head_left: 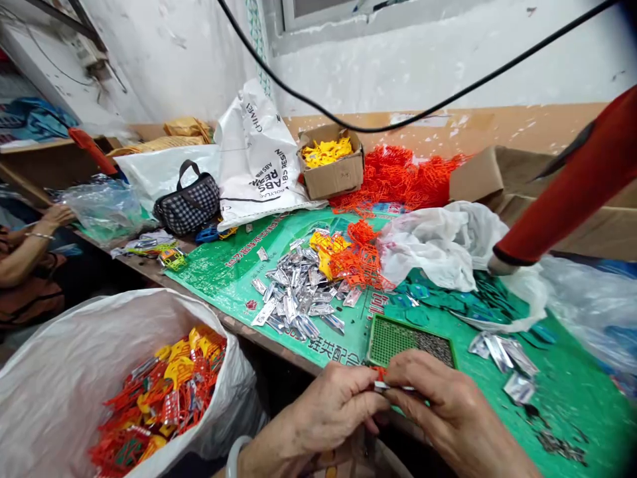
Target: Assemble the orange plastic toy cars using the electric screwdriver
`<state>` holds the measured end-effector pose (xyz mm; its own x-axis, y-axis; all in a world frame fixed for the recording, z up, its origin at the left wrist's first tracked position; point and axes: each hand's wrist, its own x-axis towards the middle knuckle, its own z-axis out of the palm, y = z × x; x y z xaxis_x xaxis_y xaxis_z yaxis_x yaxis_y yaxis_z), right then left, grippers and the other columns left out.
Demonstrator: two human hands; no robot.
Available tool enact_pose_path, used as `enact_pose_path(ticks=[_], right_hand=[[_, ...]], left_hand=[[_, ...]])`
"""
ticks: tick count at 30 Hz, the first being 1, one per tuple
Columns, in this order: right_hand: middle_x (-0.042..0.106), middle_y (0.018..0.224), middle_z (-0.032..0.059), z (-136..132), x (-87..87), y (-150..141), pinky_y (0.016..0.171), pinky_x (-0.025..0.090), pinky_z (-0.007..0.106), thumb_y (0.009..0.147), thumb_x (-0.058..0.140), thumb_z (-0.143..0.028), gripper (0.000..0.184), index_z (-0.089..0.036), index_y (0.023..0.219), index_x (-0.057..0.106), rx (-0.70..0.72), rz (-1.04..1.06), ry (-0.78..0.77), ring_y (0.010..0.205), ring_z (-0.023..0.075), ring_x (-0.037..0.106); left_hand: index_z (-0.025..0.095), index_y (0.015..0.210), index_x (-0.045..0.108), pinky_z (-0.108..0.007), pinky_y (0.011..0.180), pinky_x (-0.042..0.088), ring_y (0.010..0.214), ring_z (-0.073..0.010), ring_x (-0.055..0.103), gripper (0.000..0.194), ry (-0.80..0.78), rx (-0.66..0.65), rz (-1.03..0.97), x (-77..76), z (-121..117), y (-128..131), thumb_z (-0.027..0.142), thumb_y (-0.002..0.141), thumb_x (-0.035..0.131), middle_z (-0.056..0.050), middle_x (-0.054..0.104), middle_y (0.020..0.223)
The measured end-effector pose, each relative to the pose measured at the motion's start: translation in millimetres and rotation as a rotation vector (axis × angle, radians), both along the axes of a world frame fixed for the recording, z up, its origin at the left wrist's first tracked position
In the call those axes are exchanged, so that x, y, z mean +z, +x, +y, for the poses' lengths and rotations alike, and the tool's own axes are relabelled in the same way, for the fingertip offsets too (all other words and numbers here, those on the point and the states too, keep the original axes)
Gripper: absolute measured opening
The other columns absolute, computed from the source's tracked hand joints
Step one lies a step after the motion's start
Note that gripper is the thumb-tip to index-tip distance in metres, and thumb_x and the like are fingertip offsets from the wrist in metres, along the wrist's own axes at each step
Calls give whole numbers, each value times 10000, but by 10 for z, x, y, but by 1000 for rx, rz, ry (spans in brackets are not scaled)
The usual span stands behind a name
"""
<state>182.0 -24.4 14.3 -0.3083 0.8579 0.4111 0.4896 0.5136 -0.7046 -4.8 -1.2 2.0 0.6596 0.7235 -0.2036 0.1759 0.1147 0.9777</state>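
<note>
My left hand [331, 408] and my right hand [442, 405] meet at the table's near edge, fingers closed in a pinch. Between them is a small orange plastic piece with a silvery strip [381, 385], mostly hidden by the fingertips. Just beyond the hands lies a shallow green tray [385, 342] of tiny dark metal bits. Further back on the table is a pile of small silver pieces [293, 292], beside yellow plastic pieces [326, 252] and orange plastic pieces [355, 262].
A large white sack [44, 385] of finished-looking red and yellow pieces stands at lower left. Teal pieces [462, 299] and a white plastic bag [438, 239] lie right. A red pole [572, 179] slants in. A cardboard box [331, 174] sits at the back. Another person's arm [30, 249] shows left.
</note>
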Motion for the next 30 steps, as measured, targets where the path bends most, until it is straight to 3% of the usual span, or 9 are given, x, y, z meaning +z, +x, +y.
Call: enact_pose_path(ticks=[4, 6, 11, 14, 18, 30], right_hand=[[622, 1096, 131, -36, -42, 37, 654, 572, 285, 929, 594, -289, 132, -209, 1002, 670, -238, -115, 249, 892, 210, 659], [614, 1122, 153, -56, -18, 64, 687, 577, 334, 902, 639, -318, 180, -194, 1030, 662, -306, -172, 325, 951, 246, 636], [667, 918, 83, -105, 48, 94, 685, 528, 331, 923, 629, -258, 58, -201, 922, 638, -248, -161, 351, 861, 208, 613], [693, 887, 66, -133, 44, 90, 766, 503, 351, 924, 631, -215, 41, -180, 944, 638, -252, -177, 424, 875, 200, 607], [714, 852, 58, -177, 32, 83, 785, 480, 364, 922, 626, -168, 10, -170, 923, 636, -263, -176, 511, 866, 198, 619], [750, 807, 52, -274, -4, 103, 731, 485, 379, 913, 644, -206, 24, -187, 923, 656, -296, -184, 574, 764, 191, 663]], left_hand=[[133, 1027, 738, -216, 617, 532, 663, -148, 660, 389, -115, 82, -107, -40, -21, -8, 453, 932, 539, -58, 686, 783], [147, 1109, 732, -237, 675, 545, 752, -173, 678, 415, -89, 95, -135, -17, -31, -31, 470, 947, 529, -76, 714, 874], [181, 1056, 752, -236, 764, 497, 800, -174, 651, 311, 303, 99, -29, 31, -5, -83, 354, 991, 502, -54, 722, 862], [217, 1175, 720, -262, 907, 480, 974, -198, 665, 288, 495, 72, -36, 25, 19, -81, 247, 994, 498, -72, 743, 1047], [230, 1258, 681, -283, 974, 486, 1092, -214, 671, 347, 595, 27, -83, -23, 28, -73, 142, 969, 511, -98, 728, 1191], [222, 1198, 728, -299, 932, 541, 1078, -243, 707, 361, 732, 11, -98, -82, 18, -101, 72, 898, 597, -125, 752, 1168]])
